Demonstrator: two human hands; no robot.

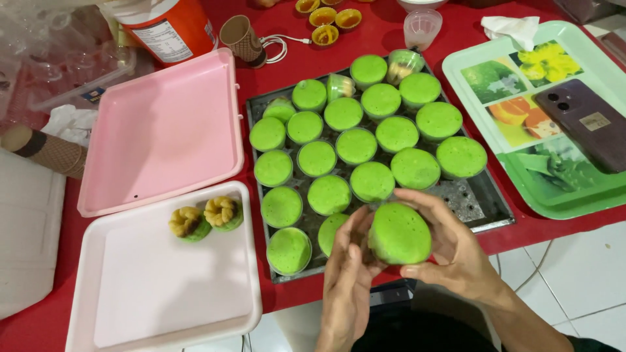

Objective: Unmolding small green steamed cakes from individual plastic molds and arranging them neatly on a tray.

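Both my hands hold one round green cake in its small cup [399,233] just in front of the metal tray [479,207]. My right hand [453,251] wraps the cup from the right and below. My left hand [349,274] presses its fingers against the cup's left side. The tray carries several more green cakes in cups [356,145]. An open pink box [140,287] lies to the left, with two unmoulded green cakes with yellow flower tops [207,218] in its near half.
The box's raised lid [163,130] sits behind its base. A green serving tray [587,195] at right holds a dark phone [583,120]. Small orange moulds [326,19], a clear plastic cup [422,27], a brown paper cup [242,40] and an orange tub [169,26] stand at the back.
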